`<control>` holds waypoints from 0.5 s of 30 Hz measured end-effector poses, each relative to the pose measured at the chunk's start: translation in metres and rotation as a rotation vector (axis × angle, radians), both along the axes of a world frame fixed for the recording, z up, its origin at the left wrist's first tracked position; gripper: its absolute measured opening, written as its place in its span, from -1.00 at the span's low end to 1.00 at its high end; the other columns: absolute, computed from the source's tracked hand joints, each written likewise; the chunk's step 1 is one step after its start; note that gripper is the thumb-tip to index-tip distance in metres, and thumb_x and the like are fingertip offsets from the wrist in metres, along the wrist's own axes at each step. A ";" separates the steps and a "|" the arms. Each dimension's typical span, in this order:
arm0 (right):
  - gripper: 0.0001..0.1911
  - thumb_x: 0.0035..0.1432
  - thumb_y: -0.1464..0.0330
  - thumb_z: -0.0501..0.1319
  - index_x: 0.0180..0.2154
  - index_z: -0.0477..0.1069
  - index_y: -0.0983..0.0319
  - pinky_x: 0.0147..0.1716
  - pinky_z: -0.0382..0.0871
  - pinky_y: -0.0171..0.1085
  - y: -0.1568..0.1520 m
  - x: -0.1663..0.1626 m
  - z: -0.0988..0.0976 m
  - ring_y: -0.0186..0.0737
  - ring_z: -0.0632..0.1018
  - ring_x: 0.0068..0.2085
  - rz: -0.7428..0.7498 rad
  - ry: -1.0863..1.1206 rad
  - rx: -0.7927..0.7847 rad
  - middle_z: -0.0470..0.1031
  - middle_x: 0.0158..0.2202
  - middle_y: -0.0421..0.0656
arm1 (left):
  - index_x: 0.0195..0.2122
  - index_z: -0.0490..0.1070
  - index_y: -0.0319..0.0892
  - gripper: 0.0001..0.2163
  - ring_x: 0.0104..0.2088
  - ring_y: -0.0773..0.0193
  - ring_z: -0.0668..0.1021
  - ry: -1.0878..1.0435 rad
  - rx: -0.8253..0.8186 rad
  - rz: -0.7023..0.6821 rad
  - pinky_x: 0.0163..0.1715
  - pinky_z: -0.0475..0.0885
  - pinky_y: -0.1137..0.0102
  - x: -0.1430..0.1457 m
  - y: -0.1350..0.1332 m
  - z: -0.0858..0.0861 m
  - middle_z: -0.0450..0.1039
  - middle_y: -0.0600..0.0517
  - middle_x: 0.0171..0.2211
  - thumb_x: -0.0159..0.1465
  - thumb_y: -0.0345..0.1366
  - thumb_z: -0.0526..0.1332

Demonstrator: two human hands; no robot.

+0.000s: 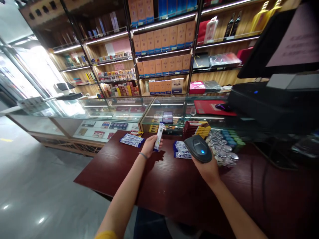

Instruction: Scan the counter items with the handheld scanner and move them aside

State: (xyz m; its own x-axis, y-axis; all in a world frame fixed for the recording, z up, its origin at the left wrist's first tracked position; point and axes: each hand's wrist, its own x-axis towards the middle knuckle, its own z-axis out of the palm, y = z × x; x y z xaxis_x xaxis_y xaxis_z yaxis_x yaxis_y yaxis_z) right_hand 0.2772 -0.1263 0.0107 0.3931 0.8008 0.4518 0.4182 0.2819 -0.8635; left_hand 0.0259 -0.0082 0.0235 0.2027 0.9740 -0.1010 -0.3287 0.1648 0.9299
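Note:
My left hand (pixel 150 146) is closed on a slim white-and-blue snack packet (pixel 159 136), held upright above the dark red table with a barcode patch showing. In my right hand (pixel 208 171) is a black barcode scanner (pixel 198 148) with a blue light lit on top; its head points toward the left and away from me. Under and beside the scanner lies a pile of similar blue-and-white packets (pixel 181 150), partly hidden by it. Another pile of these packets (pixel 131 140) rests at the table's far left edge.
Red and yellow boxes (pixel 195 128), clear-lidded jars (pixel 221 149) and green-blue containers (pixel 231 137) stand right of the packets. A monitor (pixel 281 43) looms at the right. Beyond the table (pixel 112 166) runs a glass display counter (pixel 119 114), with stocked shelves behind.

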 end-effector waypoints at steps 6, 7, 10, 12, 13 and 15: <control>-0.50 0.00 0.17 0.32 -0.01 0.33 0.14 -0.10 0.50 -0.10 -0.002 0.014 0.012 -0.01 0.62 -0.10 0.005 -0.101 -0.030 0.61 -0.16 -0.07 | -0.09 0.49 -0.32 -0.76 -0.38 0.30 0.61 -0.202 -0.137 -0.098 -0.41 0.58 0.41 0.024 -0.006 -0.012 0.58 -0.19 -0.16 0.34 -0.24 0.24; -0.51 0.01 0.18 0.31 0.00 0.33 0.12 -0.12 0.50 -0.10 -0.003 0.014 0.015 -0.01 0.63 -0.11 0.017 -0.128 -0.068 0.61 -0.16 -0.09 | -0.09 0.50 -0.33 -0.76 -0.38 0.30 0.61 -0.196 -0.148 -0.102 -0.40 0.58 0.41 0.023 -0.008 -0.014 0.58 -0.19 -0.14 0.34 -0.25 0.23; -0.44 -0.01 0.22 0.31 0.07 0.30 0.04 -0.19 0.51 -0.14 -0.009 0.012 0.023 0.01 0.64 -0.13 0.035 -0.240 -0.179 0.62 -0.15 -0.15 | -0.05 0.51 -0.31 -0.75 -0.33 0.29 0.62 -0.174 -0.151 -0.121 -0.32 0.59 0.40 0.017 -0.014 -0.017 0.57 -0.19 -0.11 0.33 -0.26 0.25; -0.37 -0.03 0.24 0.31 0.13 0.27 0.02 -0.23 0.50 -0.17 -0.011 0.010 0.027 0.00 0.64 -0.11 0.052 -0.295 -0.200 0.62 -0.12 -0.17 | -0.04 0.51 -0.29 -0.75 -0.30 0.28 0.62 -0.177 -0.153 -0.128 -0.29 0.59 0.41 0.014 -0.016 -0.017 0.57 -0.18 -0.10 0.32 -0.27 0.26; -0.35 -0.02 0.25 0.30 0.15 0.26 0.01 -0.24 0.49 -0.19 -0.012 0.009 0.027 -0.01 0.64 -0.12 0.065 -0.312 -0.204 0.62 -0.11 -0.18 | -0.03 0.51 -0.29 -0.75 -0.30 0.28 0.62 -0.179 -0.159 -0.129 -0.29 0.59 0.41 0.013 -0.016 -0.016 0.57 -0.17 -0.10 0.32 -0.27 0.26; -0.38 0.00 0.23 0.29 0.14 0.28 0.02 -0.27 0.48 -0.21 -0.013 0.008 0.027 -0.02 0.65 -0.15 0.093 -0.343 -0.226 0.63 -0.17 -0.19 | -0.05 0.51 -0.29 -0.76 -0.34 0.30 0.61 -0.180 -0.173 -0.125 -0.31 0.59 0.42 0.013 -0.017 -0.014 0.58 -0.16 -0.12 0.32 -0.28 0.26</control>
State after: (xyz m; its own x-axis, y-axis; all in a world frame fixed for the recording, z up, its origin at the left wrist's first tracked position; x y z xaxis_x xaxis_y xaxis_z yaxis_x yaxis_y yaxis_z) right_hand 0.2853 -0.1392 0.0375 0.1714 0.9199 0.3528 0.6740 0.1518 -0.7230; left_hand 0.0386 -0.0247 0.0097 0.3497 0.9119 -0.2148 -0.4537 0.3655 0.8128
